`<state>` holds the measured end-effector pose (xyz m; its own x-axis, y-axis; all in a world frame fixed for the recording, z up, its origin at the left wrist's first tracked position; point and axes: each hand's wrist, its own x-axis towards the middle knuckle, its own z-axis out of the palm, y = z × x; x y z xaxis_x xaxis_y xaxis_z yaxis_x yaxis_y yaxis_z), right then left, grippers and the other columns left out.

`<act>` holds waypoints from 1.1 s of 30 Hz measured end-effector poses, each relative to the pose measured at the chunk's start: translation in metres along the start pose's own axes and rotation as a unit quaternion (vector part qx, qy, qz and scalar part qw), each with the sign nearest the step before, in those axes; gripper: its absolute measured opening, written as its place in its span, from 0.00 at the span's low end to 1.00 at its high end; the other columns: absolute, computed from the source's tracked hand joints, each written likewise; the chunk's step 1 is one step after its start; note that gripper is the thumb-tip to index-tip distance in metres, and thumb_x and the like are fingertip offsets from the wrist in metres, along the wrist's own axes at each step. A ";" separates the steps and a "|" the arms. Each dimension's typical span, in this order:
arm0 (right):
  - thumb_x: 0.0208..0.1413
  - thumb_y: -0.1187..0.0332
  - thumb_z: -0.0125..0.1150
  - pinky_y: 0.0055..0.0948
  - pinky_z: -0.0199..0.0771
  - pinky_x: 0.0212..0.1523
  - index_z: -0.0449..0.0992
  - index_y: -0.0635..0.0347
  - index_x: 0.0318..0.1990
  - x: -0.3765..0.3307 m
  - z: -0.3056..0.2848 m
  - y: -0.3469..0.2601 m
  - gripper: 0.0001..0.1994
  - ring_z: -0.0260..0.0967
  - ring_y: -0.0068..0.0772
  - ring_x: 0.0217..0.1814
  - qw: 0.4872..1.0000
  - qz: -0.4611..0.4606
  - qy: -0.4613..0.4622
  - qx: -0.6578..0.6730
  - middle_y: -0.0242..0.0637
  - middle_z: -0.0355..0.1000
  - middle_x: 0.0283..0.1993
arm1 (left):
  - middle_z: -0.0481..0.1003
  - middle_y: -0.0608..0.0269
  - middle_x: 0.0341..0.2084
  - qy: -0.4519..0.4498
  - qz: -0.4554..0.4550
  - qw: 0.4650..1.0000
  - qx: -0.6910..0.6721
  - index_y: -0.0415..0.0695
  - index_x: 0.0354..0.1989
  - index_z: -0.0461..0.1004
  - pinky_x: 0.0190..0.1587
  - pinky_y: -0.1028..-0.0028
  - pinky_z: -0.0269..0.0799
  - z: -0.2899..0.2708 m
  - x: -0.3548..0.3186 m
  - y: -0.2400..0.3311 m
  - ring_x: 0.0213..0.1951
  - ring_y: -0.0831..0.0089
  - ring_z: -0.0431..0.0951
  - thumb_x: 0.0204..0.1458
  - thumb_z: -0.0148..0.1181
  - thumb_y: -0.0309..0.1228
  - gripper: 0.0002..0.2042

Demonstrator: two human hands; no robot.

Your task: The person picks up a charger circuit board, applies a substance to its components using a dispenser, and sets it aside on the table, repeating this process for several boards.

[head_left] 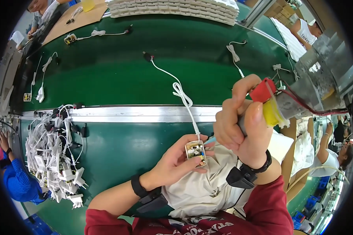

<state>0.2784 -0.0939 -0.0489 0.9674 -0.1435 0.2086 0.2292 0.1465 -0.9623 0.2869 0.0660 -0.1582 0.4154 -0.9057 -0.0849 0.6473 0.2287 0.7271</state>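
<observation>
My left hand (176, 160) is closed round a small white power adapter (195, 153), its open side facing up with the circuit board showing. A white cord (184, 100) runs from the adapter up to a black plug end on the green belt. My right hand (243, 121) grips a thick grey handheld tool with a red part (262, 91), a yellow collar (271, 112) and thin red and black wires; its exact kind is unclear. A light-blue tip (210, 140) shows just beside the adapter, below my right hand.
Left lies a pile of white adapters with cords (59, 156). Several more corded units rest along the green belt (113, 74), behind a metal rail (145, 114). White trays (172, 9) are stacked at the far side. Other people sit at left and right. A cardboard box (300, 178) stands right.
</observation>
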 end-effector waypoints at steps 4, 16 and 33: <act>0.58 0.44 0.49 0.20 0.43 0.09 0.53 0.53 0.36 -0.003 0.003 0.004 0.22 0.43 0.16 0.08 1.000 0.021 -0.001 0.006 0.25 0.50 0.10 | 0.61 0.54 0.58 -0.002 -0.013 1.000 -0.001 0.43 0.62 0.50 0.50 0.67 0.74 -0.002 -0.004 -0.001 0.57 0.66 0.66 0.58 0.45 0.21 0.23; 0.56 0.54 0.56 0.15 0.49 0.19 0.61 0.66 0.46 -0.006 -0.002 0.010 0.23 0.52 0.10 0.17 0.999 0.032 0.015 0.031 0.21 0.59 0.16 | 0.61 0.54 0.58 -0.008 -0.030 0.999 -0.008 0.44 0.62 0.51 0.50 0.65 0.74 -0.004 -0.004 -0.002 0.57 0.66 0.65 0.58 0.45 0.21 0.23; 0.60 0.47 0.47 0.19 0.44 0.10 0.52 0.53 0.35 -0.011 0.012 0.007 0.20 0.44 0.16 0.08 0.998 0.017 -0.065 0.007 0.26 0.51 0.10 | 0.65 0.54 0.55 0.082 0.005 0.993 -0.089 0.44 0.57 0.57 0.49 0.65 0.76 -0.009 -0.004 0.008 0.55 0.65 0.68 0.57 0.42 0.20 0.18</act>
<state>0.2708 -0.0801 -0.0559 0.9801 -0.0099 0.1983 0.1973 0.1624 -0.9668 0.2963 0.0750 -0.1578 0.5121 -0.8358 -0.1980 0.7384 0.3106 0.5986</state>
